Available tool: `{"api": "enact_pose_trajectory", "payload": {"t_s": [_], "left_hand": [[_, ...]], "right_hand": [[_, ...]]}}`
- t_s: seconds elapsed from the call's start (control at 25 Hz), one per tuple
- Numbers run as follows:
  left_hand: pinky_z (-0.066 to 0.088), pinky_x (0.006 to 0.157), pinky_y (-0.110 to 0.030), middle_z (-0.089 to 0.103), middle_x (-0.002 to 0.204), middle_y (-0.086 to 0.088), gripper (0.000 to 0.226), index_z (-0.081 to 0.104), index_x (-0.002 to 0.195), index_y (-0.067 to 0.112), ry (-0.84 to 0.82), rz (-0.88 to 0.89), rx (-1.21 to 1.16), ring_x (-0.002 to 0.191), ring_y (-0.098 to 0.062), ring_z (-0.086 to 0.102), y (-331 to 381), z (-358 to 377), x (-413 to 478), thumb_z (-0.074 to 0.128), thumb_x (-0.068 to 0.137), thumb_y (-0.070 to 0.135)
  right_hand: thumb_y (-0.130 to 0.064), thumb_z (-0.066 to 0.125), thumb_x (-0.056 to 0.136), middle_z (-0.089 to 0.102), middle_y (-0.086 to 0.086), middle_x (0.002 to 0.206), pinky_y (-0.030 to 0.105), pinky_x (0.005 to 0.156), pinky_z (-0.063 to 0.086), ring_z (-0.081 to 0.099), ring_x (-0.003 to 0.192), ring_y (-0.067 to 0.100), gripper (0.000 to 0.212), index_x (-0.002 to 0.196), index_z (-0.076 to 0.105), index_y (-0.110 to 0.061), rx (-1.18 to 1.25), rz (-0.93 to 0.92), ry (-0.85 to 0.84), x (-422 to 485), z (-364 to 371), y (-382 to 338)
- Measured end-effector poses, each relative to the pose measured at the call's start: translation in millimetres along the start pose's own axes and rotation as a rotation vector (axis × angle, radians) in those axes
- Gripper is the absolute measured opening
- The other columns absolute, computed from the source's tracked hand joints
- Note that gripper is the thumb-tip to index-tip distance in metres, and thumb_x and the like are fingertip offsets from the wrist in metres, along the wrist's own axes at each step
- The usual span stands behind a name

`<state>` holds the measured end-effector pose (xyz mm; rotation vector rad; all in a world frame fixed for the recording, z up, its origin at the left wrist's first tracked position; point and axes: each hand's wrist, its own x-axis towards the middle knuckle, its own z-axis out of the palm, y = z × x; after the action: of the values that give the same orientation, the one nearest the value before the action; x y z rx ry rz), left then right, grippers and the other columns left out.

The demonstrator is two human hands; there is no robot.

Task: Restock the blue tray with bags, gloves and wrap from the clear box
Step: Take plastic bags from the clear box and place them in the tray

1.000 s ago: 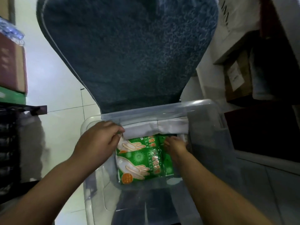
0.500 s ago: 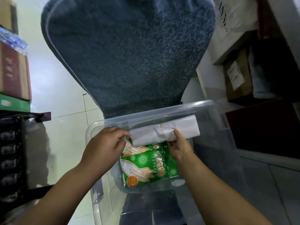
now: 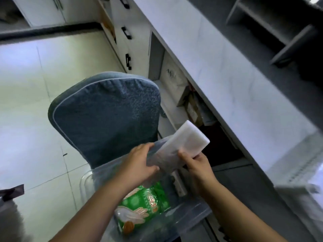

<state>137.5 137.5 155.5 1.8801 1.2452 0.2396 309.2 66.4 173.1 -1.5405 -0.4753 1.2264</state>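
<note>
**White pack held over the clear box**

Both hands grip one white plastic-wrapped pack point(image 3: 181, 145) above the clear box point(image 3: 192, 209): the left hand point(image 3: 139, 165) closes on its lower end, the right hand point(image 3: 195, 163) pinches its near edge. One green glove packet point(image 3: 141, 205), printed with white hands and unreadable red lettering, lies inside the box. A blue chair cushion point(image 3: 104, 116) stands behind it.

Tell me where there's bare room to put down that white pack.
Free: the pale counter on the right, bare between its front edge and the grey shelf unit; also the tiled floor left of the blue chair. Crowded: the clear box, where the green glove pack lies under both hands, left and right, holding the white pack.
</note>
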Motion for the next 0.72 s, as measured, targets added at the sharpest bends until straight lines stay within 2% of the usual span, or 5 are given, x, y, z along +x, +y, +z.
{"api": "enact_pose_trajectory", "payload": {"t_s": [0.2, 0.36, 0.48, 0.6, 0.72], "left_hand": [[0.046, 0.071, -0.01, 0.066, 0.086, 0.011, 0.025, 0.06, 0.086, 0.027, -0.228, 0.103, -0.369, 0.089, -0.014, 0.06, 77, 19, -3, 0.073, 0.075, 0.009], [0.048, 0.082, -0.034, 0.069, 0.095, -0.003, 0.019, 0.063, 0.092, 0.023, -0.242, 0.17, -0.485, 0.089, -0.015, 0.061, 145, 40, -9, 0.064, 0.073, 0.022], [0.049, 0.073, -0.03, 0.071, 0.088, -0.002, 0.015, 0.065, 0.091, 0.021, -0.22, 0.221, -0.448, 0.081, -0.012, 0.062, 197, 57, -11, 0.064, 0.082, 0.009], [0.052, 0.077, -0.038, 0.071, 0.096, -0.013, 0.013, 0.064, 0.096, 0.015, -0.223, 0.252, -0.502, 0.086, -0.02, 0.066, 251, 78, -16, 0.062, 0.085, 0.009], [0.053, 0.069, -0.024, 0.07, 0.094, 0.002, 0.011, 0.06, 0.095, 0.025, -0.256, 0.325, -0.476, 0.085, -0.011, 0.065, 332, 125, -23, 0.06, 0.086, 0.018]], "right_hand": [[-0.02, 0.061, 0.087, 0.075, 0.01, 0.089, 0.036, 0.072, 0.061, 0.071, 0.085, 0.022, 0.02, 0.097, 0.064, -0.004, 0.078, -0.101, 0.101, -39, -50, -73], [-0.02, 0.056, 0.091, 0.073, -0.004, 0.064, 0.019, 0.047, 0.052, 0.069, 0.058, 0.007, 0.01, 0.089, 0.062, -0.012, 0.307, -0.22, 0.28, -53, -104, -116], [-0.02, 0.052, 0.094, 0.072, -0.003, 0.074, 0.022, 0.059, 0.056, 0.067, 0.068, 0.009, 0.013, 0.09, 0.063, -0.015, 0.391, -0.296, 0.358, -64, -151, -133], [-0.019, 0.053, 0.092, 0.072, 0.008, 0.088, 0.035, 0.076, 0.055, 0.067, 0.081, 0.021, 0.013, 0.089, 0.065, -0.013, 0.241, -0.308, 0.309, -82, -185, -134], [-0.017, 0.062, 0.085, 0.076, 0.004, 0.092, 0.029, 0.067, 0.057, 0.071, 0.08, 0.019, 0.011, 0.093, 0.068, -0.015, 0.101, -0.349, 0.302, -115, -255, -137]]}}
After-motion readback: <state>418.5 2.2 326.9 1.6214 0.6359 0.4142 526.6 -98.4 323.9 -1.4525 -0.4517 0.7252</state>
